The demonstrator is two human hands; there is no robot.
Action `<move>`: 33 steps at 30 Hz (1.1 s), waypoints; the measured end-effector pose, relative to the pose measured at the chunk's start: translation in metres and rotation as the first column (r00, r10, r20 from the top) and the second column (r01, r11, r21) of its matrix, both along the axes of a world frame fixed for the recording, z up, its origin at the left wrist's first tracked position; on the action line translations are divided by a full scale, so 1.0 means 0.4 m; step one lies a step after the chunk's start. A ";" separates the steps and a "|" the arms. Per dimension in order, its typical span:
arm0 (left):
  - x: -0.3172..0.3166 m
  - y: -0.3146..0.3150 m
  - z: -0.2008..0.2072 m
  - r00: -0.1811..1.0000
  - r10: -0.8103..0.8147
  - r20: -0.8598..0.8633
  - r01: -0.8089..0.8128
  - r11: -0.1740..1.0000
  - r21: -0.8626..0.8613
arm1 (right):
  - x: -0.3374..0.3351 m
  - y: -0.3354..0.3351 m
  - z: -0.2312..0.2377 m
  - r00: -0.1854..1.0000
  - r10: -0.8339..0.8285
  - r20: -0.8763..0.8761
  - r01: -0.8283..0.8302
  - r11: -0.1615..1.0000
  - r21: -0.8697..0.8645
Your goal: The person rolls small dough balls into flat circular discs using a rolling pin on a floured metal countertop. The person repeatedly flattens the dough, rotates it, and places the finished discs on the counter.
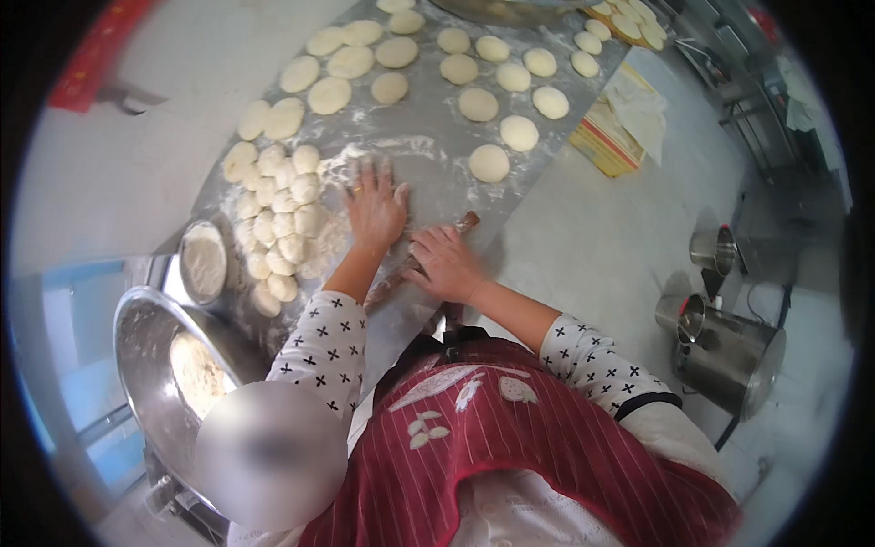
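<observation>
My left hand (375, 208) lies palm down on the floury steel table, its fingers stretched out and slightly apart. Whether any dough is under that palm is hidden. Close by, my right hand (444, 260) rests over a brown wooden rolling pin (386, 286), which slants across the table's near edge; its far end pokes out past my fingers. Left of my left hand sits a cluster of small dough balls (284, 221) with loose flour beside it. Beyond my hands, flattened dough rounds (478, 104) are spread in loose groups.
At the near left stand a bowl of flour (203, 264) and a large metal bowl (137, 365) holding a pale mass. A cardboard box (602, 146) is on the floor past the table's right edge. Metal pots (729, 365) stand farther right. A blurred round patch covers the lower left.
</observation>
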State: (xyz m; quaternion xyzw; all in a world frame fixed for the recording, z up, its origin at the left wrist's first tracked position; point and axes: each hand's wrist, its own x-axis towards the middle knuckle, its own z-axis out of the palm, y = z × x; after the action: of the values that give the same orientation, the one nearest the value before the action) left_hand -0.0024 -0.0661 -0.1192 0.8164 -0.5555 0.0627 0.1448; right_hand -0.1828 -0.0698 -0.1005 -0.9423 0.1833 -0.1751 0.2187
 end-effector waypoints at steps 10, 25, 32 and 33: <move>0.051 -0.030 -0.034 0.978 0.037 -0.203 -0.026 0.998 0.058 | 0.038 0.000 -0.017 0.996 -0.085 -0.017 0.085 0.996 -0.005; 0.104 0.157 -0.008 0.760 0.288 -0.583 -0.133 0.946 0.294 | 0.318 -0.083 -0.043 0.957 -0.291 -0.017 0.288 0.952 -0.099; 0.030 0.254 0.046 0.701 0.317 -0.639 -0.298 0.944 0.141 | 0.090 0.015 0.003 0.963 -0.158 -0.217 0.109 0.969 -0.224; 0.021 0.268 0.043 0.702 0.319 -0.637 -0.264 0.947 0.183 | 0.111 0.006 -0.002 0.961 -0.171 -0.217 0.122 0.968 -0.221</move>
State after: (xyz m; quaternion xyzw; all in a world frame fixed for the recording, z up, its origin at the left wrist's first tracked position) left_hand 0.0059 0.0411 -0.1022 0.8680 -0.3344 -0.2285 0.2873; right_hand -0.1385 -0.0673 -0.1013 -0.9576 0.2582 -0.0967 0.0833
